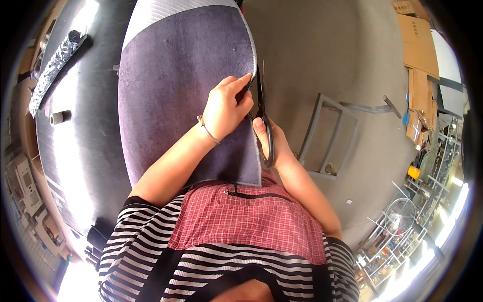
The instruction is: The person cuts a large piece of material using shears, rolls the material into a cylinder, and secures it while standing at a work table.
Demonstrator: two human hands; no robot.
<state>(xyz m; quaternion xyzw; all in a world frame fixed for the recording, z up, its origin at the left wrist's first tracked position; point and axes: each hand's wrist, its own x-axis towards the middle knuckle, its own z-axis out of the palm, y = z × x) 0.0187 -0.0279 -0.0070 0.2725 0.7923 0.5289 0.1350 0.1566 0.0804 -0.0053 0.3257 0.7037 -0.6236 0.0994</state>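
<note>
A long panel of dark grey-purple plush fabric (176, 85) lies before me, its lower end reaching my red checked apron (246, 221). My left hand (226, 108) pinches the panel's right edge between index finger and thumb. Just beside it, my right hand (279, 146) grips a pair of black-handled scissors (270, 143), thumb through one loop. Their blades point away from me along the fabric's right edge, near my left fingertips. Whether the blades touch the fabric I cannot make out. A pale quilted section (156, 12) shows at the panel's far end.
On the black tabletop (95, 146) at the left lie a foil-like plastic roll (55, 73) and a small cylinder (57, 119). To the right, a grey metal frame (327, 136) stands on the floor. Cardboard boxes (420, 48) and a wire-guarded fan (401, 216) stand farther right.
</note>
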